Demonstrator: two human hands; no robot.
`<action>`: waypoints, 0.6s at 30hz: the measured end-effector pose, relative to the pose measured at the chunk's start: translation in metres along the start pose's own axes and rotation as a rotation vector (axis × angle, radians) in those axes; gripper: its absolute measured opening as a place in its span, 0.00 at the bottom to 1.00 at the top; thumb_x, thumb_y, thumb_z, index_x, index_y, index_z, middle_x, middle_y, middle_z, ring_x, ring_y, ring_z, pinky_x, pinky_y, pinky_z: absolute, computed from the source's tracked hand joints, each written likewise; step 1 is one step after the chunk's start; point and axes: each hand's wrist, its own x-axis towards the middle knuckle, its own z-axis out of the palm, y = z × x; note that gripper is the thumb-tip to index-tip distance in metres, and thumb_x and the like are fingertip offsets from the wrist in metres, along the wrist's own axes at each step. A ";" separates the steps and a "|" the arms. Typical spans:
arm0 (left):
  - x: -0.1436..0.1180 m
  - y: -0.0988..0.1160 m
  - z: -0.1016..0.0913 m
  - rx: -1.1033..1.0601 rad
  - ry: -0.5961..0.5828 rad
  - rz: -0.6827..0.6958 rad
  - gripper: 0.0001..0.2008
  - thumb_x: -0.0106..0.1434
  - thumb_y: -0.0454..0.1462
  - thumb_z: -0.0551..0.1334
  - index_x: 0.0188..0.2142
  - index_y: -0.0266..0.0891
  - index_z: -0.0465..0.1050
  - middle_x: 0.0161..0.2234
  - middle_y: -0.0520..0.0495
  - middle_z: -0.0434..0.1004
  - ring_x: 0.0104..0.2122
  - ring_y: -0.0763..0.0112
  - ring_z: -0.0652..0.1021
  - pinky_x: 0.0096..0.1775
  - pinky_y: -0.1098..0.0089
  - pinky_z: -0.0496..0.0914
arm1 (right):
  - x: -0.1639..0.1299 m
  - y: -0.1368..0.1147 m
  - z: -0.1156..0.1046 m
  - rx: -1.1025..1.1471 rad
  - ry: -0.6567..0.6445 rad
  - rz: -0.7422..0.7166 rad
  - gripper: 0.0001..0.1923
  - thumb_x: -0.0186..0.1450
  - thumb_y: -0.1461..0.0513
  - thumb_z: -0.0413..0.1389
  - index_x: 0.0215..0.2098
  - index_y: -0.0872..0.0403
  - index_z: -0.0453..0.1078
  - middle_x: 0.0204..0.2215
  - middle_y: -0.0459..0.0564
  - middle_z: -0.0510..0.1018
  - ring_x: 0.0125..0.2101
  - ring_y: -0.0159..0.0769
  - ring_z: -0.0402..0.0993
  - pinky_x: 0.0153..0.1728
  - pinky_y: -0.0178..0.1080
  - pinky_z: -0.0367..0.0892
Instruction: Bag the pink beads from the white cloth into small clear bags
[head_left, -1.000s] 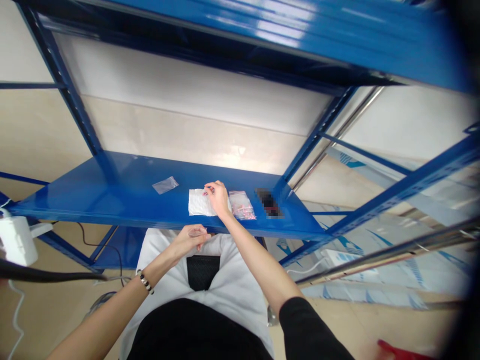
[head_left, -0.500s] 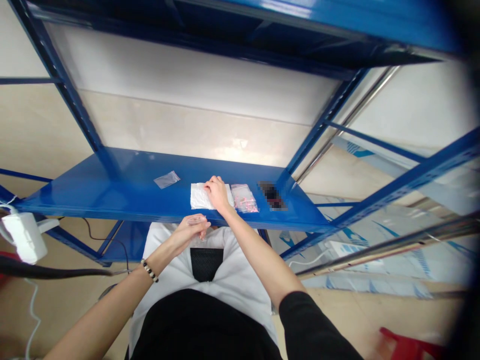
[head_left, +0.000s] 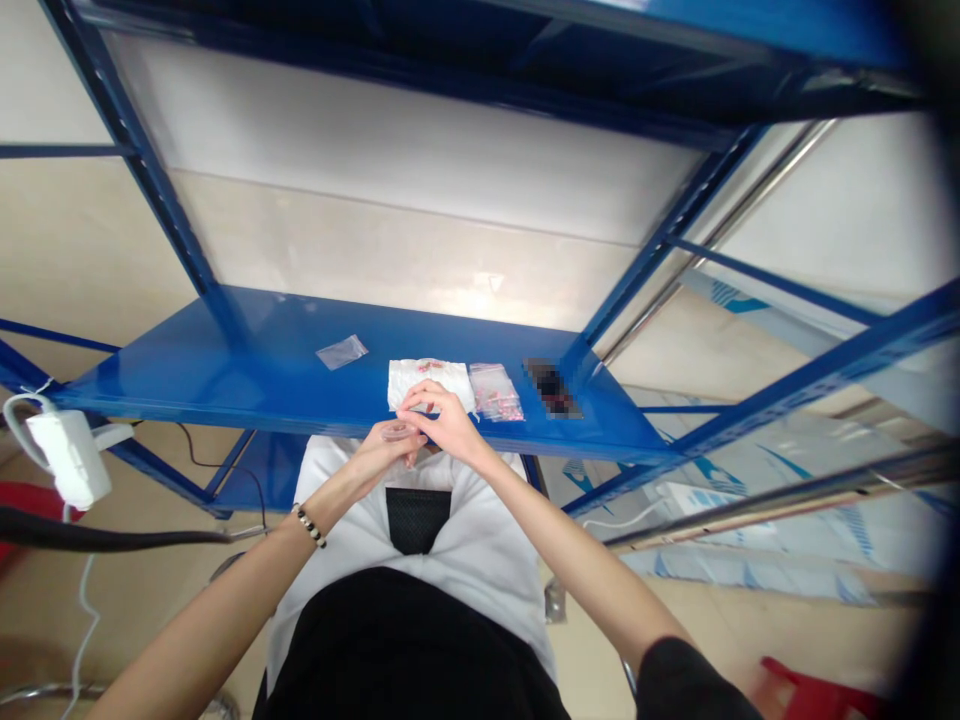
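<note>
Meeting at the front edge of the blue shelf, both hands are working on a small clear bag. The left hand, wrist wearing a beaded bracelet, is pinching the bag from below, while the right hand is curling its fingers over the bag's mouth; what it pinches is too small to tell. At 12 o'clock from the hands a white paper towel is lying with tiny pink pieces on it, and at 1 o'clock a bag of pink pieces. An empty clear bag is lying at 11 o'clock.
</note>
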 end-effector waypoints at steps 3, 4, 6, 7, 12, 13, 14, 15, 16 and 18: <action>-0.002 -0.001 0.001 -0.010 -0.006 0.002 0.14 0.56 0.41 0.69 0.26 0.34 0.69 0.18 0.52 0.69 0.20 0.76 0.69 0.26 0.72 0.62 | -0.010 0.000 0.000 0.029 -0.040 0.021 0.09 0.67 0.59 0.56 0.36 0.54 0.76 0.38 0.50 0.76 0.43 0.35 0.70 0.39 0.36 0.65; -0.003 -0.001 0.001 -0.021 -0.008 0.001 0.14 0.56 0.41 0.69 0.27 0.35 0.68 0.18 0.53 0.69 0.20 0.76 0.69 0.26 0.72 0.62 | -0.010 0.003 -0.001 0.034 -0.020 0.031 0.10 0.67 0.58 0.55 0.36 0.54 0.76 0.38 0.51 0.76 0.42 0.35 0.71 0.38 0.35 0.65; -0.003 -0.001 0.001 -0.039 -0.003 -0.002 0.13 0.56 0.41 0.69 0.28 0.35 0.68 0.18 0.53 0.69 0.19 0.76 0.68 0.26 0.72 0.62 | -0.002 0.015 -0.004 0.034 0.064 0.059 0.11 0.68 0.58 0.54 0.36 0.55 0.76 0.37 0.51 0.77 0.40 0.35 0.72 0.36 0.35 0.64; -0.003 -0.001 0.001 -0.045 0.005 -0.002 0.13 0.56 0.40 0.70 0.29 0.36 0.68 0.18 0.54 0.69 0.19 0.77 0.68 0.26 0.73 0.62 | 0.005 0.023 -0.006 0.026 0.118 0.077 0.11 0.68 0.58 0.54 0.35 0.55 0.76 0.36 0.50 0.78 0.39 0.35 0.72 0.36 0.35 0.64; 0.000 -0.001 0.002 -0.056 0.025 -0.011 0.14 0.55 0.41 0.70 0.30 0.36 0.67 0.17 0.54 0.68 0.19 0.77 0.68 0.26 0.73 0.61 | 0.051 0.069 -0.012 -0.108 0.329 0.194 0.09 0.63 0.63 0.55 0.28 0.55 0.76 0.29 0.47 0.78 0.32 0.34 0.72 0.37 0.34 0.64; 0.000 -0.001 0.001 -0.061 0.020 -0.015 0.14 0.55 0.41 0.70 0.29 0.36 0.67 0.17 0.54 0.68 0.19 0.77 0.68 0.26 0.73 0.61 | 0.057 0.077 -0.011 -0.145 0.356 0.220 0.09 0.63 0.64 0.55 0.28 0.55 0.76 0.28 0.47 0.78 0.31 0.33 0.72 0.38 0.34 0.64; 0.000 -0.001 0.001 -0.066 0.015 -0.016 0.14 0.55 0.40 0.70 0.29 0.36 0.67 0.17 0.54 0.68 0.19 0.77 0.68 0.26 0.73 0.61 | 0.062 0.083 -0.009 -0.185 0.383 0.242 0.09 0.63 0.65 0.54 0.28 0.54 0.76 0.28 0.47 0.77 0.31 0.33 0.72 0.38 0.34 0.64; 0.000 -0.001 0.001 -0.073 0.013 -0.015 0.13 0.56 0.40 0.70 0.30 0.36 0.67 0.18 0.54 0.68 0.19 0.77 0.68 0.26 0.73 0.61 | 0.065 0.088 -0.007 -0.228 0.408 0.254 0.09 0.63 0.65 0.54 0.29 0.54 0.76 0.29 0.47 0.77 0.31 0.33 0.71 0.39 0.35 0.64; 0.000 -0.001 0.001 -0.081 0.014 -0.010 0.13 0.56 0.40 0.69 0.30 0.36 0.67 0.18 0.54 0.67 0.19 0.77 0.67 0.26 0.73 0.61 | 0.065 0.092 -0.004 -0.273 0.425 0.255 0.08 0.63 0.65 0.54 0.30 0.54 0.76 0.30 0.47 0.76 0.32 0.34 0.71 0.39 0.35 0.64; -0.001 0.000 0.001 -0.094 0.020 -0.003 0.12 0.57 0.39 0.69 0.31 0.36 0.67 0.18 0.55 0.67 0.19 0.77 0.67 0.26 0.73 0.61 | 0.063 0.096 0.003 -0.379 0.443 0.238 0.07 0.63 0.65 0.55 0.31 0.53 0.76 0.32 0.48 0.76 0.35 0.36 0.70 0.42 0.37 0.63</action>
